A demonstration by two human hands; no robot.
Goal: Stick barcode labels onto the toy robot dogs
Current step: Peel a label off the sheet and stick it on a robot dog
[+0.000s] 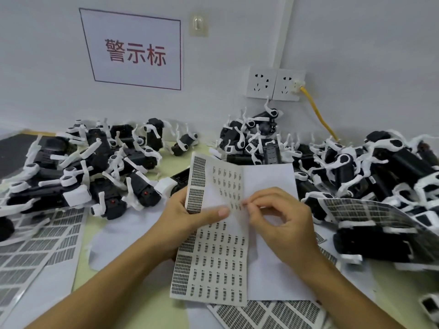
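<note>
Head camera: a worker at a label bench [180, 167] holds a barcode label sheet [213, 252] upright between two heaps of black-and-white toy robot dogs. The left hand [187, 217] grips the sheet at its left edge, thumb pressed flat across the face, fingers behind. The right hand [280, 217] has thumb and forefinger closed to a pinch at a small label [244, 203] in the sheet's middle rows; whether the label has lifted free cannot be told.

The sheet's long axis runs away from the worker, toward the wall, and the top rows already show bare backing. The left heap of dogs [83, 172] lies along the bench's far left edge, the right heap [356, 172] toward the far right corner. One dog [175, 182] lies just behind the left hand, touching or nearly touching the sheet's left edge, so the label must likely travel leftward across the sheet, or the left hand must free itself to fetch a dog.

More label sheets [35, 245] lie flat at the near left edge.
</note>
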